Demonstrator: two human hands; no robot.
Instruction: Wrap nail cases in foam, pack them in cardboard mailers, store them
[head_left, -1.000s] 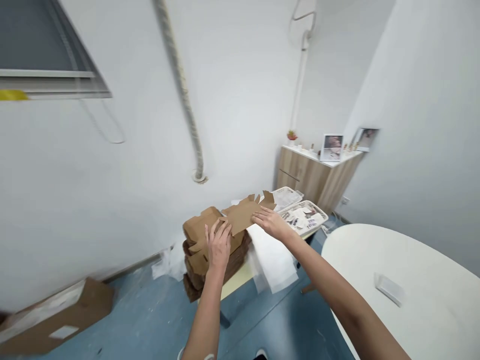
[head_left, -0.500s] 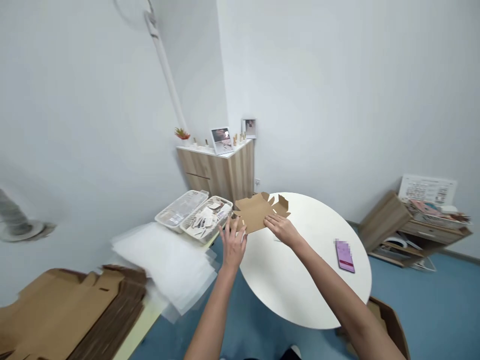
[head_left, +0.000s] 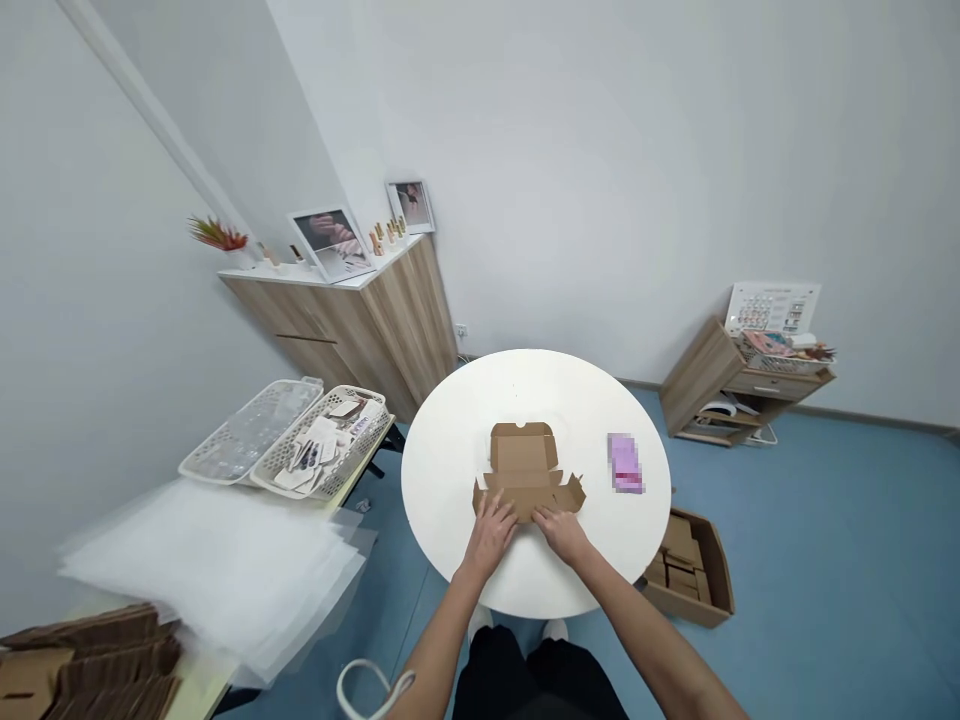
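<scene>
Flat kraft cardboard box blank is laid unfolded near the middle of the round white counter. Left grip and right grip are pressed palm-down on its near edge, spread, nothing pinched. Pixelated pink phone is seen just right of the blank; plastic basket lies beyond the counter's left side, cardboard carton on the floor at right.

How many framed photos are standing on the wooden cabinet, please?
2, both on top of the wooden cabinet: a larger frame toward the middle, a smaller frame at the far end.
</scene>
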